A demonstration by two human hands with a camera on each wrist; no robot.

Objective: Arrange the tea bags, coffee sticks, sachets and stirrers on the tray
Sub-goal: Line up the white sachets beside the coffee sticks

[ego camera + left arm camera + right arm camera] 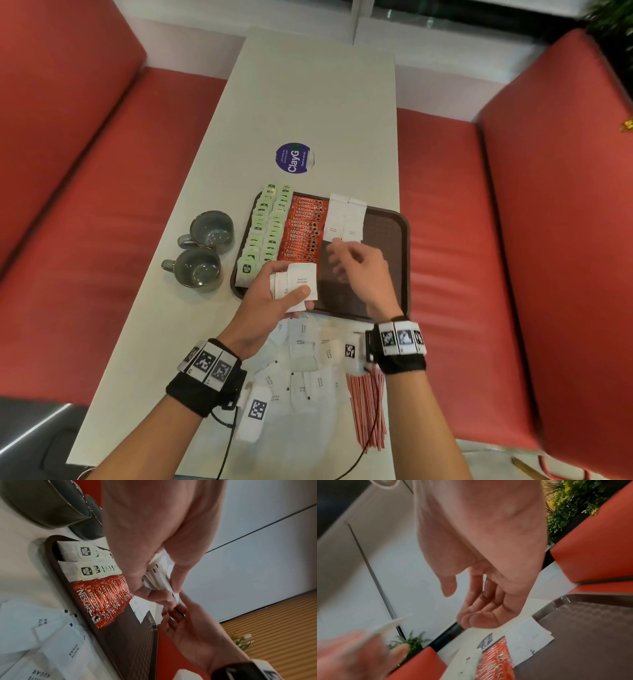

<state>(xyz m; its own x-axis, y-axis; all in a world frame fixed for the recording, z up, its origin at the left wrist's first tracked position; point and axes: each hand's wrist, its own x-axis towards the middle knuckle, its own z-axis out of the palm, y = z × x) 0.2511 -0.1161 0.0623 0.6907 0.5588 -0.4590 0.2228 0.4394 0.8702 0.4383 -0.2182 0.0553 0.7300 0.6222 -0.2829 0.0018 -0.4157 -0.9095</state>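
Two columns of white sugar sachets (345,216) start beside the coffee sticks (303,229) on the tray (387,267); our left hand (270,301) grips a fanned sachet stack (297,287); our right hand (359,270) hovers released, holding nothing; we should peel one off, overlapping it squarely.

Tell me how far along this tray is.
Done: tea bags and coffee sticks fill the tray's left side, with a few sachets beside them. In hand: the left hand holds a sugar stack; the right hand hovers empty over the tray. Left: loose sachets and stirrers lie on the table.
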